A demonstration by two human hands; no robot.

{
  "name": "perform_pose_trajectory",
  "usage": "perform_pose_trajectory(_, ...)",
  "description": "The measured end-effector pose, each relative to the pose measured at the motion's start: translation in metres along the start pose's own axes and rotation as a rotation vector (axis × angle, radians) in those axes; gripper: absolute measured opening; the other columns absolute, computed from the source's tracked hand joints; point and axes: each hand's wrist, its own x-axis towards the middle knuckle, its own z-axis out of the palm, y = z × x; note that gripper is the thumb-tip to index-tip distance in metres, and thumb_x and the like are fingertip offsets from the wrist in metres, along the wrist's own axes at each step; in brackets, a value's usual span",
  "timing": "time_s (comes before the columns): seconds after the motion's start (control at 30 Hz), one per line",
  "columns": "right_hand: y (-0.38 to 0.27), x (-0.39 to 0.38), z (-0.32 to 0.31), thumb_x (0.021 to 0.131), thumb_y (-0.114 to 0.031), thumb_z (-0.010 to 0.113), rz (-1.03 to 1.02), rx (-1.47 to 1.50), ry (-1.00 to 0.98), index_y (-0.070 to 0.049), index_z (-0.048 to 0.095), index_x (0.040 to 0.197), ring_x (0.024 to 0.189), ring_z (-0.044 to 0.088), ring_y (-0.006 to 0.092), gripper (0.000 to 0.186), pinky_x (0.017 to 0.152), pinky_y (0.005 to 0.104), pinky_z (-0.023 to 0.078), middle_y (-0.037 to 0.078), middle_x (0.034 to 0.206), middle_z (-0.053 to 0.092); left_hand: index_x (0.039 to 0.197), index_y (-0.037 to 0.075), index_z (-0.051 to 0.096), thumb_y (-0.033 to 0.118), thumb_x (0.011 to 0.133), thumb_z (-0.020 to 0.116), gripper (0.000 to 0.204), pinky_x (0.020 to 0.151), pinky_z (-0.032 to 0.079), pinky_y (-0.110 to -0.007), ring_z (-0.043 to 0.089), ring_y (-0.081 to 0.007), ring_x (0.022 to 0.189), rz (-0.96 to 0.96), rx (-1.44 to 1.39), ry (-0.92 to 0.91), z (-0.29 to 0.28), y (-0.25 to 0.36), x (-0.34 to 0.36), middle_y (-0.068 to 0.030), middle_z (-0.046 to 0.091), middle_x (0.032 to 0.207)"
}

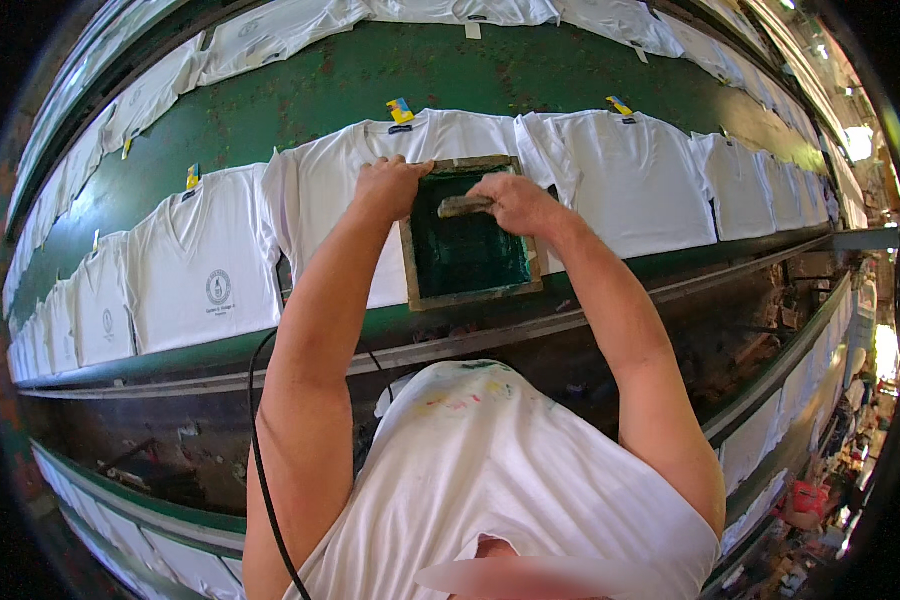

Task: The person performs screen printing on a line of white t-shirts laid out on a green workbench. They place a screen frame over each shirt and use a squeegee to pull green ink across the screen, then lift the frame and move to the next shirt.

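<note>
A screen printing frame (476,297) with a wooden rim and dark green mesh lies over the lower right part of a white V-neck T-shirt (335,165). My left hand (388,188) is closed on the frame's upper left corner. In my right hand (520,205) is a squeegee (464,206); its worn wooden grip sticks out to the left, over the upper part of the mesh. The squeegee's blade is mostly hidden by my hand. To the left, another white T-shirt (202,265) carries a small dark round print near its lower hem.
White shirts lie in a row along a long green table (300,95), with a second row at its far side. Small yellow-blue tags (400,110) show at several collars. A metal rail (430,352) runs along the near edge. A black cable (257,430) hangs beside my left arm.
</note>
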Motion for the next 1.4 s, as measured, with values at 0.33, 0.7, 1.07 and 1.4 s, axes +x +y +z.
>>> perform_pose_trajectory(0.33, -0.008, 0.002, 0.023, 0.096, 0.007, 0.058, -0.063, -0.217, 0.227, -0.007, 0.080, 0.132, 0.118, 0.073, 0.0410, 0.044, 0.109, 0.0498, 0.057, 0.019, 0.121, 0.078, 0.168, 0.044, 0.054, 0.017, 0.079, 0.099, 0.103, 0.106, 0.059, -0.054, 0.074, -0.0339, 0.129, -0.027, 0.010, -0.001, 0.007, 0.001, 0.006, -0.0095, 0.073, 0.141)
perform_pose_trajectory(0.7, -0.057, -0.087, 0.068, 0.087, 0.007, 0.066, -0.158, -0.219, 0.265, -0.007, 0.078, 0.133, 0.113, 0.071, 0.0382, 0.050, 0.105, 0.0507, 0.056, 0.015, 0.121, 0.079, 0.165, 0.042, 0.058, 0.012, 0.083, 0.095, 0.095, 0.109, 0.057, -0.054, 0.070, -0.0327, 0.137, -0.010, -0.046, -0.091, -0.008, 0.001, 0.001, -0.0096, 0.071, 0.147)
perform_pose_trajectory(1.07, -0.009, -0.074, 0.021, 0.088, -0.001, 0.072, -0.282, 0.059, -0.014, -0.005, 0.081, 0.120, 0.107, 0.074, 0.0399, 0.033, 0.099, 0.0497, 0.059, 0.018, 0.109, 0.079, 0.166, 0.041, 0.059, 0.000, 0.074, 0.097, 0.108, 0.109, 0.056, -0.055, 0.071, -0.0331, 0.134, -0.024, -0.075, -0.034, 0.002, 0.001, 0.003, -0.0099, 0.073, 0.142)
perform_pose_trajectory(1.4, 0.029, 0.005, 0.009, 0.093, 0.007, 0.063, -0.247, -0.114, 0.273, -0.009, 0.082, 0.131, 0.113, 0.075, 0.0384, 0.046, 0.105, 0.0494, 0.060, 0.016, 0.120, 0.082, 0.160, 0.043, 0.065, 0.002, 0.090, 0.084, 0.084, 0.109, 0.058, -0.049, 0.075, -0.0333, 0.129, -0.107, -0.073, 0.048, 0.014, 0.007, 0.003, -0.0093, 0.077, 0.137)
